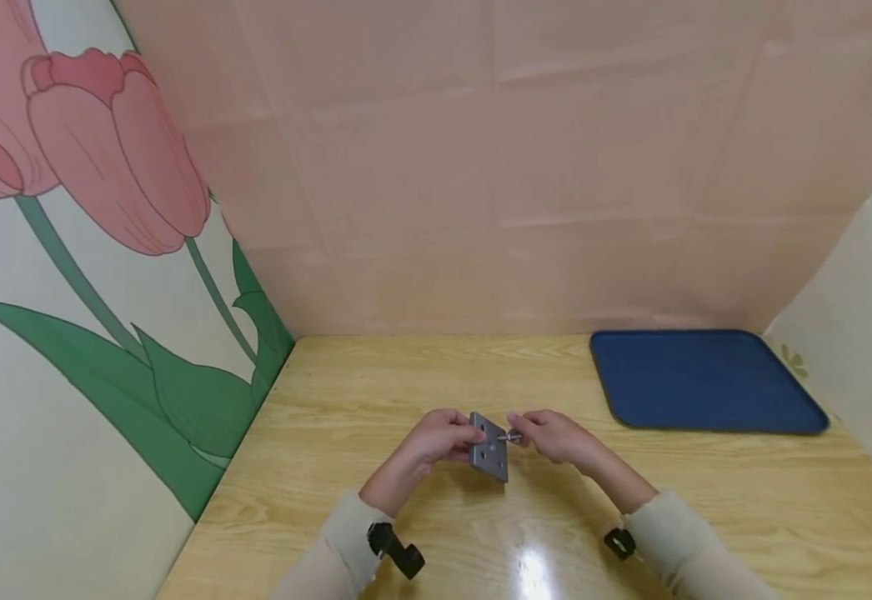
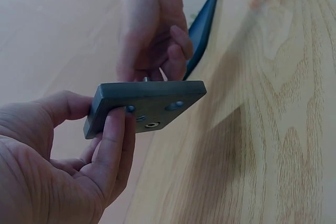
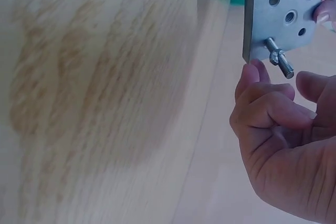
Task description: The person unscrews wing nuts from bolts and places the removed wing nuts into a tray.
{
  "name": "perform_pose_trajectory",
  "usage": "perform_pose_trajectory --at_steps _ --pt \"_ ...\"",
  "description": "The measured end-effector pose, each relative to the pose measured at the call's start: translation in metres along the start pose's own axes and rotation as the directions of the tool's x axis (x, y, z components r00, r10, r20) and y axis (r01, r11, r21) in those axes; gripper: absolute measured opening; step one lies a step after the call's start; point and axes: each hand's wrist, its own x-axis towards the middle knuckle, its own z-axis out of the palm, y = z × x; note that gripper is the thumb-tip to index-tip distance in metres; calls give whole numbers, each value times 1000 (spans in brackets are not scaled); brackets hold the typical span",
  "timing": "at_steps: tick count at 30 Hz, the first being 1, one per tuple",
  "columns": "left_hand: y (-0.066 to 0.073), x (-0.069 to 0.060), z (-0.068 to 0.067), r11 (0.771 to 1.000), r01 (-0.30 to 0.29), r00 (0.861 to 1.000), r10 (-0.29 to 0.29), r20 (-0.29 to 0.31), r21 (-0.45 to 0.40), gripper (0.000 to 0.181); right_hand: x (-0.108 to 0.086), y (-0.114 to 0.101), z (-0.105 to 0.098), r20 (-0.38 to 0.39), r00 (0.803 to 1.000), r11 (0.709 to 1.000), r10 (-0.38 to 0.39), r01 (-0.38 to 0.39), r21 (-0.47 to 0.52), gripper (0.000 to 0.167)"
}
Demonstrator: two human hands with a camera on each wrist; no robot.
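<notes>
My left hand (image 1: 443,435) grips a square grey metal plate (image 1: 490,442) by one side, thumb and fingers on opposite faces. Several round holes pierce the plate. In the right wrist view a threaded bolt (image 3: 286,67) juts from a hole near one corner, and a nut (image 3: 275,57) sits partway along it, apart from the plate. The bolt's head (image 2: 152,125) shows on the plate's other face in the left wrist view. My right hand (image 3: 286,124) is just beside the bolt's free end, fingers bent; thumb and index finger stand apart without a visible pinch.
A blue tray (image 1: 706,379) lies at the back right of the wooden table (image 1: 376,375). Behind the table hangs a pinkish-brown covering (image 1: 496,167). A wall panel with painted tulips (image 1: 121,150) stands on the left, and a white wall on the right.
</notes>
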Motion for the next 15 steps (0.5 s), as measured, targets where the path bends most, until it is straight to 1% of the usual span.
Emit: perform_pose_trajectory --at_steps 4,6,15 --pt "-1 0 0 1000 6 1000 -6 -3 4 24 -1 0 1 31 999 1000 30 -30 9 48" --pt "-1 1 -1 1000 6 1000 -6 -5 5 24 -1 -1 1 40 999 999 28 -29 14 47" --pt "-3 3 -2 1000 2 1000 -3 -6 -15 23 0 -1 1 62 998 1000 -6 6 7 54"
